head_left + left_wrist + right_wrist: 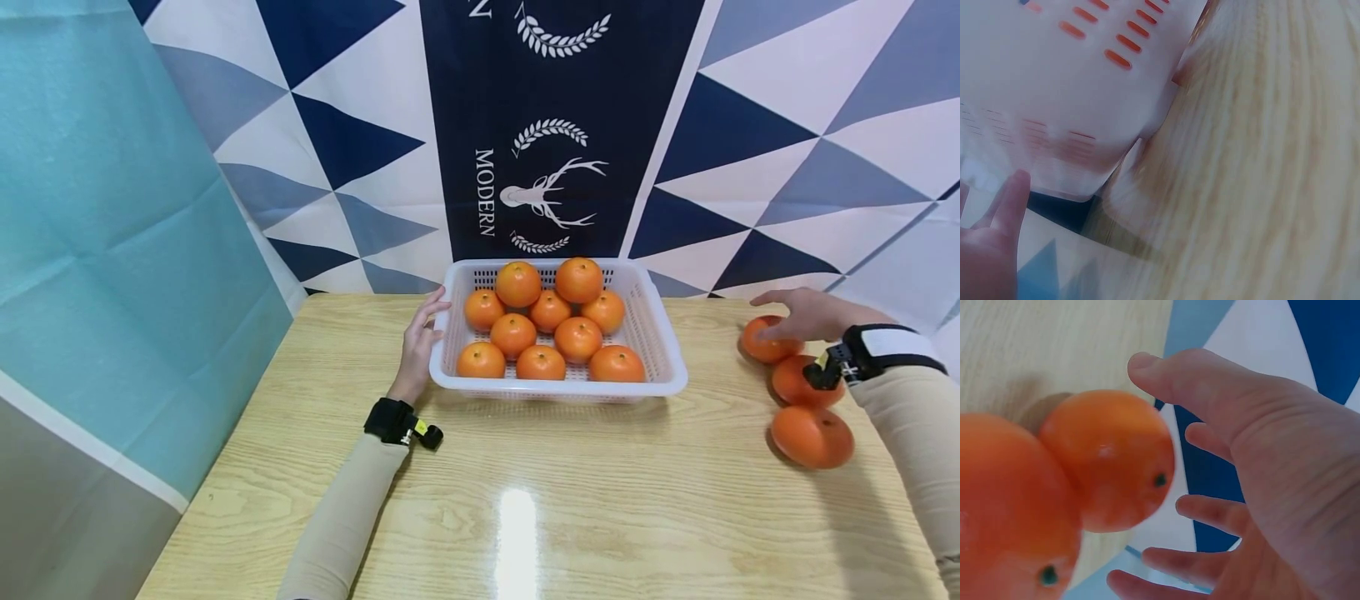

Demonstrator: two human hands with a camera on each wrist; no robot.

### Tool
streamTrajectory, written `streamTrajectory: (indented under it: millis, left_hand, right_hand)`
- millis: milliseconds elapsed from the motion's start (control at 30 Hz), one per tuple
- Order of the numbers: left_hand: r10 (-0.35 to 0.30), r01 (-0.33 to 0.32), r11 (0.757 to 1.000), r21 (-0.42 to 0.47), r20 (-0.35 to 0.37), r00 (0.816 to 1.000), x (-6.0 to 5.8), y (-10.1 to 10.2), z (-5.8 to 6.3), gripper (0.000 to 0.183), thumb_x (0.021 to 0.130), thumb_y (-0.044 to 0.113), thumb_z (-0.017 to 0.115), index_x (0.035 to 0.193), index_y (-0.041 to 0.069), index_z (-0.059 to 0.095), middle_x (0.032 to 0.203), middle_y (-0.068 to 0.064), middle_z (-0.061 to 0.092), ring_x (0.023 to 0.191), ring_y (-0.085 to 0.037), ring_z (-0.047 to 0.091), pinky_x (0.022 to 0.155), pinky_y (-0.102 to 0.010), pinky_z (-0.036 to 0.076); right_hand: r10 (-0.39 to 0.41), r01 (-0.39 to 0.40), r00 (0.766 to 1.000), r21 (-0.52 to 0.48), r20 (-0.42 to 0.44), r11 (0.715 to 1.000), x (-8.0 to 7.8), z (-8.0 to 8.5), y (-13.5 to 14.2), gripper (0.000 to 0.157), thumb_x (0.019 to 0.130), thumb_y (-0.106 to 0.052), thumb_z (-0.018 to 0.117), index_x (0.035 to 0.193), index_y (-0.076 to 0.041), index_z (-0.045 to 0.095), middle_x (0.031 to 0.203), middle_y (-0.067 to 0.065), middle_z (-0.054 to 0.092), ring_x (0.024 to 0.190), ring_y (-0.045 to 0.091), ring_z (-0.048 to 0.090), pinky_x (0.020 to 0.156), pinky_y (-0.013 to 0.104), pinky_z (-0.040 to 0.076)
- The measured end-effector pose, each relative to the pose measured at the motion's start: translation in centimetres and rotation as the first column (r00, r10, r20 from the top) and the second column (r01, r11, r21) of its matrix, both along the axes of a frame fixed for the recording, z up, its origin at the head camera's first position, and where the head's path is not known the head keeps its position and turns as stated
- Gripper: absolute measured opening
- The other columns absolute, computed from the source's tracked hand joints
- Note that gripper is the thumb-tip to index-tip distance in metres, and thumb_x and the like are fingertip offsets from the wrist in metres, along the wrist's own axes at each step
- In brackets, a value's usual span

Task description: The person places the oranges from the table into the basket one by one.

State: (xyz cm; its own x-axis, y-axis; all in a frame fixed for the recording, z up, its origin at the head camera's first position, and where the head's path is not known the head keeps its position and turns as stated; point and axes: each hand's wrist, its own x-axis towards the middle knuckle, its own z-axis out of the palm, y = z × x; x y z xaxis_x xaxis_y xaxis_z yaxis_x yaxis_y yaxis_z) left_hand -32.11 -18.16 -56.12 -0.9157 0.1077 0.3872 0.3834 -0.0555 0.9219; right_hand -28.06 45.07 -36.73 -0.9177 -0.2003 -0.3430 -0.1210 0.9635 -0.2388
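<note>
A white plastic basket (667,350) holds several oranges (542,363). At its left rim is my left hand (417,348), its fingers extended and touching the edge; they also show beside the slotted basket wall (1054,94) in the left wrist view. On the right, three more oranges (812,437) lie in a row on the table. Above the farthest orange (1110,459) hovers my right hand (813,312). Its thumb and fingers are spread apart around that orange's far side, with a gap between them and the fruit in the right wrist view.
The wooden table (600,500) ends at a patterned wall covering (360,150) behind the basket. A turquoise panel (127,225) borders the table on the left. A bright reflection lies on the tabletop near the front.
</note>
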Motion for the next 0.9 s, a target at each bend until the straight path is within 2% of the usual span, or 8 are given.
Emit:
streamTrajectory:
  millis: [133,267,367,433,633,733,900]
  left_hand:
    - [0.000,0.000,1.000,0.002,-0.002,1.000,0.1,0.0,0.0,0.055,0.100,0.003,0.050,0.147,0.020,0.071,0.181,0.011,0.044,0.171,-0.017,0.036,0.123,-0.033,0.047]
    - [-0.005,0.005,1.000,0.000,0.002,1.000,0.0,0.0,-0.1,0.055,0.100,0.003,0.050,0.147,0.021,0.071,0.181,0.012,0.044,0.171,-0.017,0.037,0.124,-0.034,0.048]
    - [-0.006,0.006,1.000,-0.002,0.001,1.000,-0.1,-0.1,-0.2,0.055,0.100,0.004,0.050,0.148,0.021,0.071,0.181,0.012,0.043,0.172,-0.018,0.037,0.125,-0.036,0.048]
    - [-0.005,0.005,1.000,-0.009,-0.002,1.000,-0.1,-0.1,-0.2,0.055,0.100,0.004,0.050,0.148,0.021,0.070,0.182,0.011,0.043,0.171,-0.020,0.037,0.125,-0.038,0.048]
    - [-0.005,0.005,1.000,-0.010,-0.012,1.000,0.0,0.0,-0.1,0.055,0.100,0.005,0.049,0.148,0.021,0.070,0.182,0.008,0.042,0.170,-0.021,0.038,0.123,-0.037,0.050]
    - [0.007,-0.007,1.000,-0.004,-0.008,1.000,0.9,0.4,0.9,0.054,0.099,0.008,0.049,0.147,0.019,0.070,0.183,0.004,0.042,0.168,-0.024,0.041,0.120,-0.037,0.053]
    - [0.021,-0.021,1.000,-0.008,-0.027,0.999,4.0,1.6,4.8,0.057,0.095,0.016,0.049,0.148,0.002,0.064,0.184,-0.013,0.039,0.165,-0.042,0.042,0.118,-0.042,0.056]
  right_hand:
    - [-0.040,0.046,0.995,-0.061,0.091,0.997,0.1,-0.8,0.3,0.088,0.097,-0.039,0.085,0.157,0.011,0.045,0.140,0.046,0.056,0.116,0.053,0.057,0.102,0.073,0.052]
    - [-0.063,0.082,0.979,-0.091,0.191,0.992,0.2,-1.4,0.4,0.089,0.102,-0.043,0.079,0.161,0.011,0.039,0.137,0.041,0.057,0.116,0.050,0.056,0.094,0.055,0.056]
    - [-0.066,0.085,0.980,-0.096,0.188,0.992,0.5,-1.6,0.2,0.085,0.104,-0.042,0.076,0.159,0.012,0.040,0.130,0.036,0.056,0.112,0.046,0.056,0.085,0.040,0.052]
    - [-0.069,0.084,0.985,-0.090,0.157,0.992,0.8,-1.6,-0.1,0.081,0.105,-0.040,0.076,0.157,0.012,0.044,0.128,0.034,0.058,0.110,0.043,0.057,0.082,0.035,0.048]
    - [-0.105,0.125,0.981,-0.122,0.161,0.985,1.5,-1.6,-0.8,0.069,0.104,-0.023,0.074,0.157,0.009,0.043,0.132,0.038,0.050,0.109,0.045,0.056,0.082,0.035,0.049]
    - [-0.098,0.113,0.988,-0.122,0.121,0.986,1.4,-1.8,-0.7,0.069,0.101,-0.022,0.077,0.154,0.009,0.046,0.137,0.042,0.048,0.109,0.047,0.054,0.080,0.034,0.050]
    - [-0.078,0.084,0.995,-0.097,0.066,0.992,1.3,-1.9,-0.6,0.069,0.099,-0.025,0.081,0.150,0.011,0.052,0.141,0.046,0.049,0.109,0.048,0.054,0.080,0.030,0.047]
